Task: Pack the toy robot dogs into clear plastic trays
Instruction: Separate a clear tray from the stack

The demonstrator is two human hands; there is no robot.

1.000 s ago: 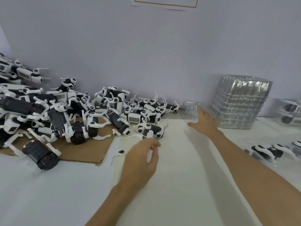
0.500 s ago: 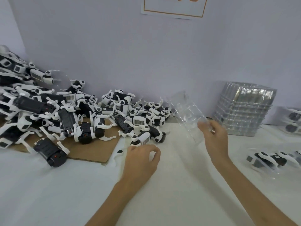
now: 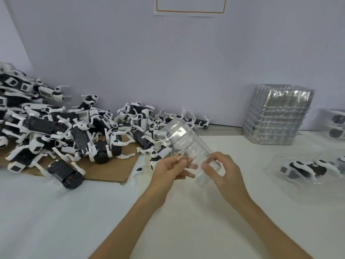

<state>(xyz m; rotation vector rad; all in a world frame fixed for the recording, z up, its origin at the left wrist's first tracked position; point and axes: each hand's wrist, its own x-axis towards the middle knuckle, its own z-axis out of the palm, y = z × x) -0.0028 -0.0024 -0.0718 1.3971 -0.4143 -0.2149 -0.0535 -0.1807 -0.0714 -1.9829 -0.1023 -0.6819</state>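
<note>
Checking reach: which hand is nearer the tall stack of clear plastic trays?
Right. The right hand: left of the tall stack of clear plastic trays, nearer the camera; left hand: farther left.

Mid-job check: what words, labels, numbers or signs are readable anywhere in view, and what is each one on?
Nothing is legible.
Wall sign: orange border, no text in the visible part.
Barcode sticker on a toy robot dog: bars show, digits too small to read.
Clear tray: no print visible.
</note>
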